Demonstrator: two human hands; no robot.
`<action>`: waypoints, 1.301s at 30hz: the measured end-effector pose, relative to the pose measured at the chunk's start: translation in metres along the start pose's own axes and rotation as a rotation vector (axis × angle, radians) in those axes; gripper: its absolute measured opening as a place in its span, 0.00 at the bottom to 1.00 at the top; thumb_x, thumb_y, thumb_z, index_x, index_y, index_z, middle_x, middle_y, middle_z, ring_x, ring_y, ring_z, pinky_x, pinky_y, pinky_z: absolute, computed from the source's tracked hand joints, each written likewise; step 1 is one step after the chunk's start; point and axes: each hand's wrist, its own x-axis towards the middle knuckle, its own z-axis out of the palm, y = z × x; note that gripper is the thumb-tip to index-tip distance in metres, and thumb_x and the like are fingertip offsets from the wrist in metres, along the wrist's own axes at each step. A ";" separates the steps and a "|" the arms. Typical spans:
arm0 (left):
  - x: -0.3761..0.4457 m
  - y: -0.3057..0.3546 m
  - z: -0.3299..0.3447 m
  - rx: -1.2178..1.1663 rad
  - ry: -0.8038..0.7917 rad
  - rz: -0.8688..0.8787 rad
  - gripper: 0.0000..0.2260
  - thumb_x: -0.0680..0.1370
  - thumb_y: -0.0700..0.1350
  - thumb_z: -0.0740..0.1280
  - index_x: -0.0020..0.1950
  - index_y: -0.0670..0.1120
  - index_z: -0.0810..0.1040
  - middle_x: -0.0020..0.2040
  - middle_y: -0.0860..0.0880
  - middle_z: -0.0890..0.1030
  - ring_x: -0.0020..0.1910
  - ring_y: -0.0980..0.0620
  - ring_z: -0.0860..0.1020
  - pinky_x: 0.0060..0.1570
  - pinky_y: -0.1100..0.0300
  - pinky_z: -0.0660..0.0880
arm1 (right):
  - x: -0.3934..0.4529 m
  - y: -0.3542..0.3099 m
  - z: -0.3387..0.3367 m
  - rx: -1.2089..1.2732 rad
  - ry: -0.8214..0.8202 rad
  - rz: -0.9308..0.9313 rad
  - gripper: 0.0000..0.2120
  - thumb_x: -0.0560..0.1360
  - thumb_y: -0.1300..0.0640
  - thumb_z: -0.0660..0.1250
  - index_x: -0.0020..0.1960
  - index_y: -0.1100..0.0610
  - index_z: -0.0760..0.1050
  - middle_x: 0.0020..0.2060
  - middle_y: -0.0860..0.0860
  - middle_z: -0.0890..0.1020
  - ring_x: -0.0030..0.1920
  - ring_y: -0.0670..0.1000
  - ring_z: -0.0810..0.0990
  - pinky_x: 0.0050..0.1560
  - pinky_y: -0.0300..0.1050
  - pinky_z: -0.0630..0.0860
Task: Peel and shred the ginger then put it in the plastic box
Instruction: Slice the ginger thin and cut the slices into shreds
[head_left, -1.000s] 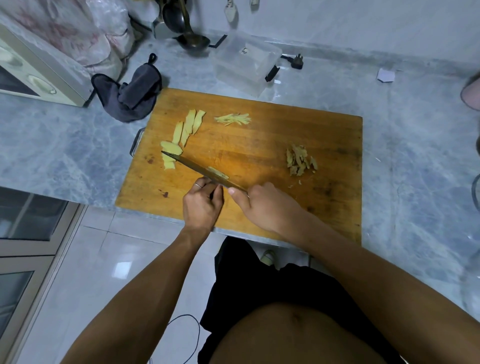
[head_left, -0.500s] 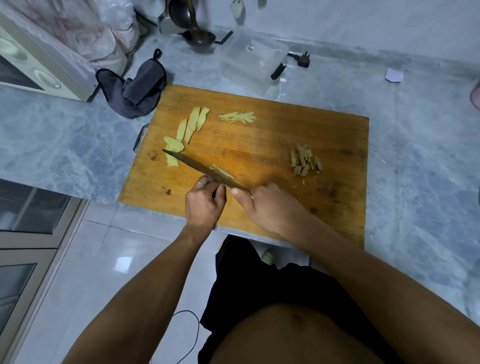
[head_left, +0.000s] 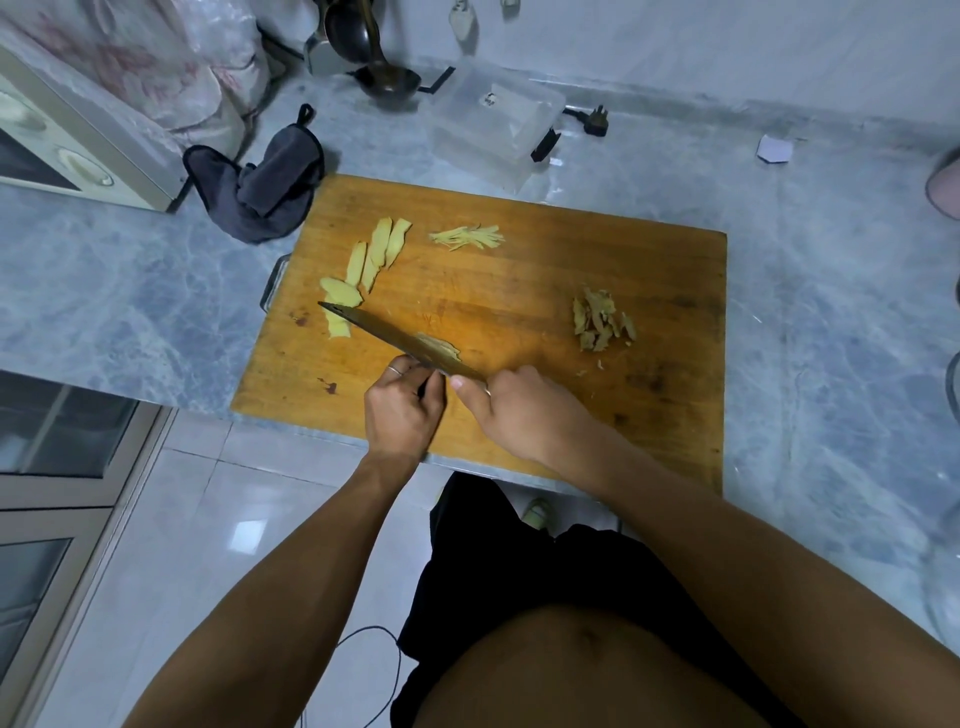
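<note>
On the wooden cutting board (head_left: 519, 291), my right hand (head_left: 524, 415) grips the handle of a knife (head_left: 374, 330) whose blade points up-left. My left hand (head_left: 402, 410) is curled next to the blade, its fingertips pressing a ginger piece (head_left: 439, 347) that shows pale against the steel. Several flat ginger slices (head_left: 376, 254) lie at the board's left. A small bunch of ginger shreds (head_left: 467, 236) sits near the far edge. A heap of brownish peel (head_left: 600, 319) lies at the right. The clear plastic box (head_left: 496, 127) stands behind the board.
A dark cloth (head_left: 260, 192) lies at the board's far left corner, next to a cream appliance (head_left: 62, 145). A ladle (head_left: 387, 78) and a black plug (head_left: 592, 122) flank the box. The counter edge runs just below the board, with tiled floor beneath.
Hands and knife stay in nearly the same spot on the board; the blade shifts only slightly over the ginger piece.
</note>
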 end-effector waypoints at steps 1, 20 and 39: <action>-0.001 -0.001 0.000 -0.001 -0.005 -0.006 0.09 0.73 0.40 0.65 0.36 0.38 0.82 0.38 0.40 0.81 0.34 0.47 0.72 0.32 0.64 0.56 | 0.000 -0.001 0.002 -0.011 0.008 -0.006 0.32 0.82 0.36 0.48 0.51 0.60 0.79 0.50 0.64 0.80 0.53 0.66 0.79 0.46 0.51 0.72; 0.000 -0.003 0.003 0.004 -0.005 -0.020 0.08 0.75 0.40 0.67 0.42 0.38 0.84 0.42 0.40 0.83 0.37 0.44 0.79 0.37 0.68 0.62 | -0.006 0.008 -0.010 0.036 -0.047 -0.008 0.28 0.82 0.35 0.46 0.31 0.52 0.63 0.33 0.54 0.67 0.39 0.59 0.72 0.41 0.47 0.67; 0.000 -0.002 0.002 -0.011 0.013 -0.007 0.04 0.72 0.35 0.69 0.40 0.37 0.83 0.41 0.39 0.83 0.37 0.45 0.78 0.37 0.68 0.61 | -0.014 0.008 -0.008 0.035 -0.021 -0.003 0.29 0.82 0.36 0.46 0.38 0.56 0.69 0.46 0.62 0.76 0.52 0.64 0.78 0.46 0.49 0.70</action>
